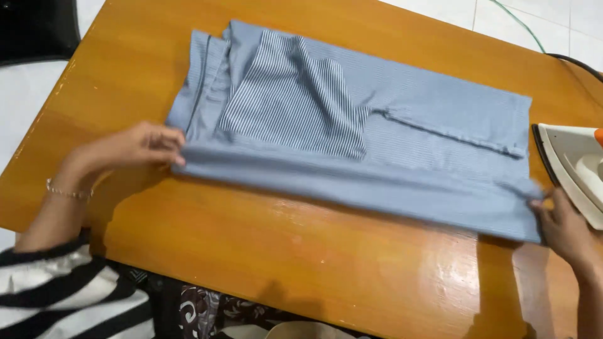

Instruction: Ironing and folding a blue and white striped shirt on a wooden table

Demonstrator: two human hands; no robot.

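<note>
A light blue, finely striped garment (352, 144) lies folded flat across a glossy orange-brown wooden table (301, 270). A pocket lining with bolder stripes shows on its upper left part. My left hand (135, 147) pinches the garment's left edge, fingers closed on the fabric; a thin bracelet sits on that wrist. My right hand (562, 227) grips the lower right corner of the garment, near the table's right side.
A white clothes iron (575, 171) with an orange part rests at the table's right edge, just above my right hand. Its dark cord and a green wire run over the white tiled floor behind. A dark object sits at top left.
</note>
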